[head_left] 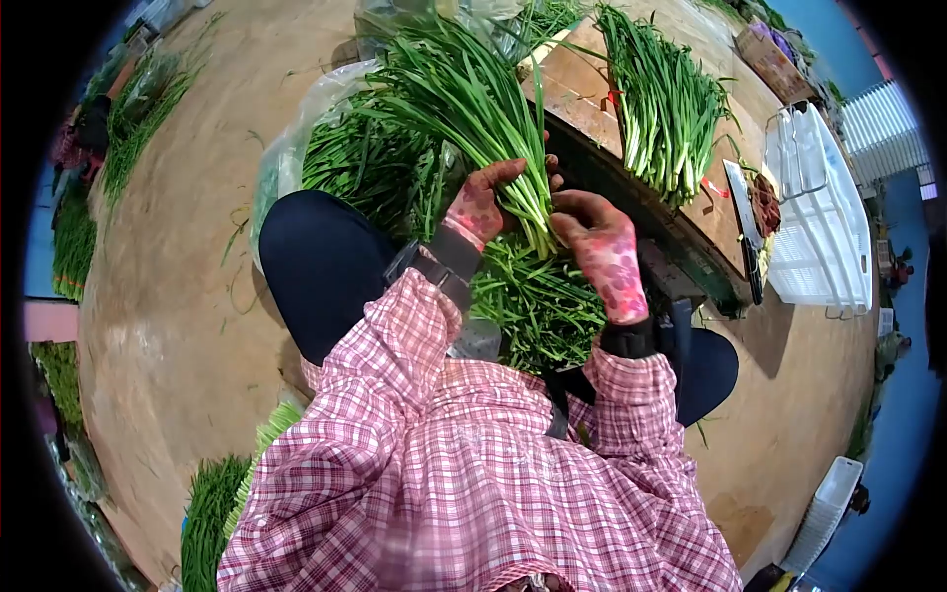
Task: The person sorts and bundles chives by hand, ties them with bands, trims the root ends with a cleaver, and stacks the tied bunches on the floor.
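A bunch of garlic chives (473,109), long green leaves with pale stems, is held above my lap. My left hand (481,202), in a pink patterned fingerless covering, is wrapped round the lower part of the bunch. At the pale stem ends, my right hand (600,242) has its thumb and fingers closed on some stems; its fingertips are partly hidden. Below both hands lie loose chive leaves (543,306). A clear plastic bag (279,183) with more loose chives sits beyond my left knee.
A low wooden table (582,74) at front right bears another chive bunch (671,118) with a red tie and a flat blade-like thing (742,212). Right of it stands a white plastic basket (824,217). More greens (212,513) lie at lower left, and a person (84,133) is at far left.
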